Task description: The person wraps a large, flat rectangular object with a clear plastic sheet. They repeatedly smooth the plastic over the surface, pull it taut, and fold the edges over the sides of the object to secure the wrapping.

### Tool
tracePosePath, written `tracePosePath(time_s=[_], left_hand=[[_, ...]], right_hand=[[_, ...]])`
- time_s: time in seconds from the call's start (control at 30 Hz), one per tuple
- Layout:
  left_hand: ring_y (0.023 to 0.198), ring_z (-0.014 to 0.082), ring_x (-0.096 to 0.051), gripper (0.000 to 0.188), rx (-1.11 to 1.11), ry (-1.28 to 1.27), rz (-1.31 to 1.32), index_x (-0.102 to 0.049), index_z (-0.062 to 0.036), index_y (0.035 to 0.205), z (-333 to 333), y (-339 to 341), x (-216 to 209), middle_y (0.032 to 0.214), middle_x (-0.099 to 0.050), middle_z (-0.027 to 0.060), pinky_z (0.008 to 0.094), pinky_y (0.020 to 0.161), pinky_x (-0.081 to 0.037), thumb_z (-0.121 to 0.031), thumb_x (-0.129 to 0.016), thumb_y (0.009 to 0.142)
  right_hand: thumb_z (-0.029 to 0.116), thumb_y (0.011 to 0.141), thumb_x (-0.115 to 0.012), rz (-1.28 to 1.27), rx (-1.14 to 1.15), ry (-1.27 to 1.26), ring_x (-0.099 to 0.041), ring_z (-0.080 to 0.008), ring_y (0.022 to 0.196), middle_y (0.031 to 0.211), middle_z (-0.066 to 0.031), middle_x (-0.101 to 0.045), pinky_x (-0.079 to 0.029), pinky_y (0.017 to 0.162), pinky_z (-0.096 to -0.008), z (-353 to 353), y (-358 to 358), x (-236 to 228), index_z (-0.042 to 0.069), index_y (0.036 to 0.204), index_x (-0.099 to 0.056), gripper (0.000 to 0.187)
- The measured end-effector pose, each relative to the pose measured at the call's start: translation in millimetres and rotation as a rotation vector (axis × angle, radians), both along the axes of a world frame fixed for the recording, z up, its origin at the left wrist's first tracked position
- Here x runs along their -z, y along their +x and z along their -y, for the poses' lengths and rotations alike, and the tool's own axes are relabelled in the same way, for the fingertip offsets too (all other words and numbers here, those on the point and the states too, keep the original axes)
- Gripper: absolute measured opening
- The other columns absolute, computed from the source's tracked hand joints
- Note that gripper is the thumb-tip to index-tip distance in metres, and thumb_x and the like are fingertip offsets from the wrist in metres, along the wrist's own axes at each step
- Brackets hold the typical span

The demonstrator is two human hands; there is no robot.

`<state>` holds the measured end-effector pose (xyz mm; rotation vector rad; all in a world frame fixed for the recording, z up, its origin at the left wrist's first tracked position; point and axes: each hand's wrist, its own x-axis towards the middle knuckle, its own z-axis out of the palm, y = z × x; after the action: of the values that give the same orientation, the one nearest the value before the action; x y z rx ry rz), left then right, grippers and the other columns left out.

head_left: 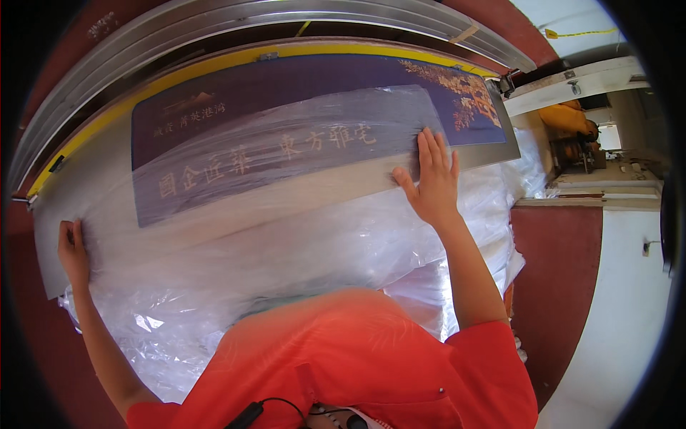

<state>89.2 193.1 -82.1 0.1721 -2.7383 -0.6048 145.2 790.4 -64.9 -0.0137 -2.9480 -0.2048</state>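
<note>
A long grey panel (486, 154) with a dark blue printed field and gold lettering lies before me. Clear plastic film (286, 214) covers much of its face, wrinkled and pulled in streaks to the left. My right hand (434, 184) rests with fingers spread near the upper right end of the film, over the blue field's lower edge. At the panel's left end, my left hand (73, 252) is closed, fingers curled on the film, which creases beside it. Gold branch artwork (464, 96) on the panel's right end shows outside the film.
Behind the panel runs a yellow strip (300, 50) with small metal clips, then a silver metal rail (343, 16). Crumpled clear plastic (164, 322) bunches between the panel and my body. To the right are a white wall (614, 300) and an opening with yellow machinery (564, 121).
</note>
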Motion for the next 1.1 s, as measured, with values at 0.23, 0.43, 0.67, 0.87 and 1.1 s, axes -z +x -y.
tracePosePath(time_s=[0.23,0.43,0.67,0.87,1.1], left_hand=[[0.055,0.0092,-0.028,0.023,0.007,0.018,-0.02,-0.041,-0.0021,0.07,8,-1,6,0.059,-0.033,0.001,0.0215,0.051,-0.03,-0.019,-0.049,0.083],[0.063,0.005,-0.035,0.017,-0.025,0.39,0.072,-0.047,-0.0044,0.072,76,26,22,0.067,-0.04,-0.0053,0.0172,0.061,-0.03,-0.018,-0.051,0.082],[0.088,0.0071,-0.044,0.022,-0.024,0.926,0.091,-0.052,-0.0025,0.095,74,57,-33,0.093,-0.048,-0.0009,0.0209,0.081,-0.031,-0.02,-0.049,0.083],[0.09,0.0084,-0.046,0.025,-0.202,1.228,-0.146,-0.05,-0.0048,0.102,43,8,-49,0.099,-0.05,0.0006,0.0227,0.081,-0.035,-0.022,-0.046,0.085],[0.069,0.0084,-0.049,0.023,-0.205,0.514,-0.174,-0.056,-0.0042,0.087,80,-157,26,0.076,-0.054,0.0003,0.0204,0.063,-0.038,-0.026,-0.053,0.08]], right_hand=[[0.045,0.081,-0.04,-0.126,0.038,-0.154,-0.017,-0.0265,0.123,0.13,-0.0125,-0.026,-0.011,0.098,-0.0438,-21,-63,8,0.0,0.123,-0.029,0.062],[0.04,0.079,-0.045,0.067,0.247,-0.081,-0.041,-0.0278,0.107,0.114,-0.0119,-0.045,-0.033,0.086,-0.038,-17,-75,-21,0.007,0.107,-0.048,0.043],[0.031,0.077,-0.05,-0.206,0.456,-0.267,-0.054,-0.0306,0.076,0.078,-0.0104,-0.057,-0.043,0.071,-0.0384,-51,-109,7,0.008,0.086,-0.054,0.026],[0.026,0.08,-0.05,-0.353,0.123,-1.516,-0.042,-0.0097,0.041,0.053,0.001,-0.044,-0.033,0.037,-0.0233,-46,-122,-5,0.009,0.068,-0.046,0.021],[0.022,0.078,-0.052,-0.491,0.301,-1.038,-0.042,-0.0085,0.046,0.056,-0.0018,-0.047,-0.033,0.04,-0.0229,-100,-193,23,0.003,0.071,-0.049,0.021]])
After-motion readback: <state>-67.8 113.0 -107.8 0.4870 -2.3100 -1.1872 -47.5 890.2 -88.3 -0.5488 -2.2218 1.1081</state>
